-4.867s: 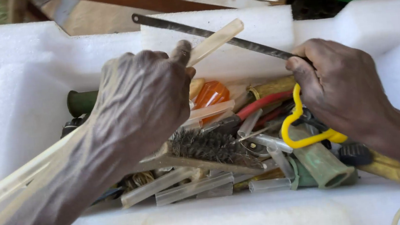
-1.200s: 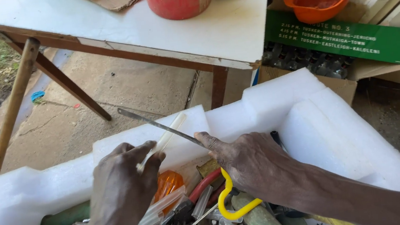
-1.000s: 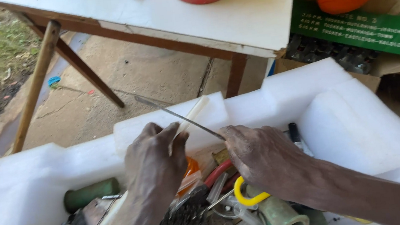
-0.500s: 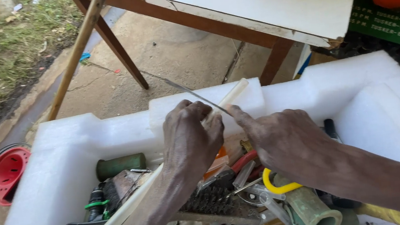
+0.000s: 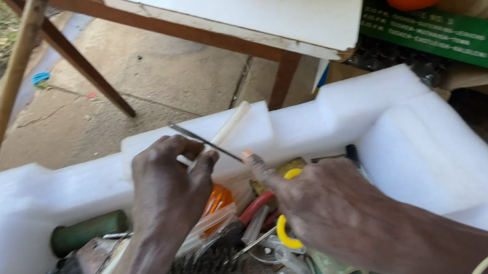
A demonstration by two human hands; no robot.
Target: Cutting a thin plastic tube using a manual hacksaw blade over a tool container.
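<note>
A green tube [image 5: 88,230] is seen at the left inside the white foam box [image 5: 411,139], with a wire brush [image 5: 208,265] beside it. The left hand [image 5: 166,192] is curled over the tools, its fingers closed around a pale stick [image 5: 231,125] that leans on the foam wall. A thin blade [image 5: 202,140] is pinched at its end by the right hand [image 5: 316,207], near the left hand's fingers. A yellow ring [image 5: 284,240] is partly covered under the right hand. Behind the box, a white tabletop [image 5: 279,8] is seen.
</note>
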